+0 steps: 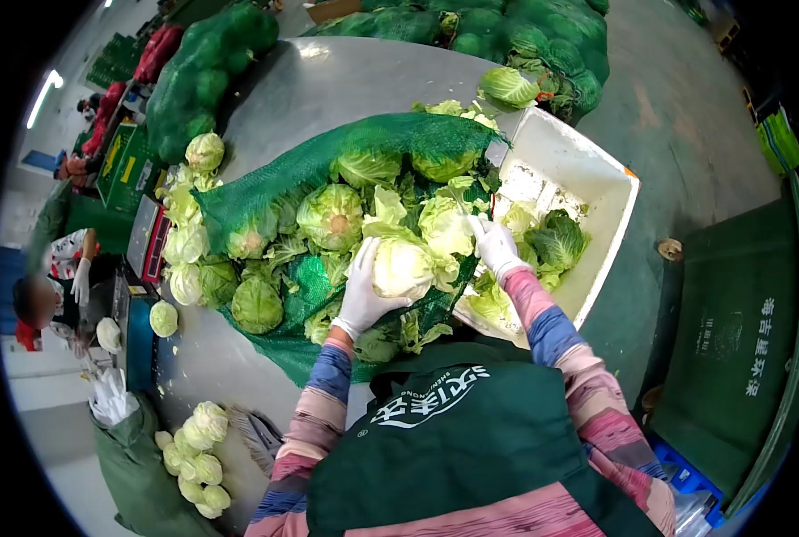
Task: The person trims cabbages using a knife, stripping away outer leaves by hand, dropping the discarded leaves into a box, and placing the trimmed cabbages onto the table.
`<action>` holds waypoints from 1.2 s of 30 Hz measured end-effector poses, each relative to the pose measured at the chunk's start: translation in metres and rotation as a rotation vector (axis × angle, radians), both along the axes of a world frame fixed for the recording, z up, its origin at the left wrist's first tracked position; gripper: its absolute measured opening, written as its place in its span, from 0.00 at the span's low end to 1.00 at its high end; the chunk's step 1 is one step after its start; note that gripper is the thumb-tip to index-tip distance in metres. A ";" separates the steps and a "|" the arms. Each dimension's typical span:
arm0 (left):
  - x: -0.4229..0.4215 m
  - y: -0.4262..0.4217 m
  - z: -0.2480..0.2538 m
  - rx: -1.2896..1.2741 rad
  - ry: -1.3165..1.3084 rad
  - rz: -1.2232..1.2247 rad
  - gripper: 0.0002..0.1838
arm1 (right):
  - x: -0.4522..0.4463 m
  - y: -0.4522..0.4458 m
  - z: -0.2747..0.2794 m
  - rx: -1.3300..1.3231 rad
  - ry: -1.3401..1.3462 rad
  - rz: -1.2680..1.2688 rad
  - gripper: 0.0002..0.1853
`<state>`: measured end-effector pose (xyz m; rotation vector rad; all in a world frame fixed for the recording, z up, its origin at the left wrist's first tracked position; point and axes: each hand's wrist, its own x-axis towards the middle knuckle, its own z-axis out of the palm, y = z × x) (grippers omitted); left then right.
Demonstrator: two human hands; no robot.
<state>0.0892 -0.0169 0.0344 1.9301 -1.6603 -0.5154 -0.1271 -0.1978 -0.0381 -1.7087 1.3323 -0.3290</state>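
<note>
My left hand (366,297), in a white glove, is wrapped around the near left side of a pale cabbage (403,268) whose outer leaves are partly peeled away. My right hand (496,245), also gloved, is closed just to the right of that cabbage, close to the white box's edge. A thin sliver shows by its fingertips, but what it holds is too small to make out. Beneath and around both hands lies an opened green mesh bag (279,170) with several cabbages, including one large head (330,217), and loose leaves among them.
A white foam box (607,210) holding trimmed leaves (553,242) stands at the right. Trimmed cabbages (187,242) line the table's left side, by a scale (145,237). Full mesh bags (212,72) lie at the back. Another person (64,277) works at far left. A green bin (731,340) stands right.
</note>
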 end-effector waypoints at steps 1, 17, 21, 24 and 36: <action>0.002 0.002 0.002 0.017 -0.023 0.021 0.63 | -0.002 0.005 0.002 0.044 -0.024 -0.070 0.25; -0.034 -0.001 -0.036 0.145 0.592 0.659 0.54 | 0.043 0.058 0.039 -0.240 -0.068 0.122 0.40; -0.042 -0.017 -0.024 0.038 0.232 0.619 0.60 | 0.034 0.050 0.040 -0.309 -0.073 0.254 0.38; -0.020 -0.009 -0.014 -0.051 0.314 0.333 0.61 | 0.027 0.050 0.049 -0.321 0.026 0.243 0.40; -0.030 -0.021 -0.038 -0.196 0.703 0.703 0.60 | 0.054 0.068 0.004 -0.088 -0.375 0.029 0.45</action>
